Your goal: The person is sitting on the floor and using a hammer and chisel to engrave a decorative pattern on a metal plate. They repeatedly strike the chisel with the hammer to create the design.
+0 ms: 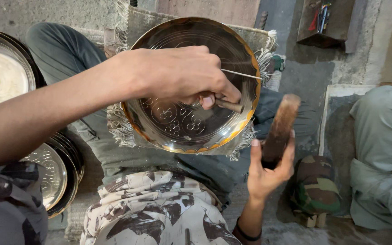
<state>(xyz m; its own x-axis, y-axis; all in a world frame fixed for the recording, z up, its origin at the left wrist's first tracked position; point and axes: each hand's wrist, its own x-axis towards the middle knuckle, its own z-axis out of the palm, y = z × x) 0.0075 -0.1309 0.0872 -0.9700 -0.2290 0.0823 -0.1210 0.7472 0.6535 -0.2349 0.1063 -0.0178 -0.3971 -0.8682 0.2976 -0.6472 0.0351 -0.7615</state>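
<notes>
one view only, from a camera on the person's head. it looks steeply down over the lap, close to the work: the plate on the knees fills the upper middle, the left hand reaches in from the left edge, the right hand rises from below. floor lies beyond.

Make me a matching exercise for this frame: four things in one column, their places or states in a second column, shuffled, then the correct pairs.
Things:
1. left hand
2. right hand
3. engraved metal plate
4. stack of plates

Places or states:
A. rests on a fringed cloth over the lap
B. grips a wooden block, raised beside the plate
C. holds a thin chisel against the plate's surface
D. lies at the far left, by the knee

Pairs: 1-C, 2-B, 3-A, 4-D
</notes>
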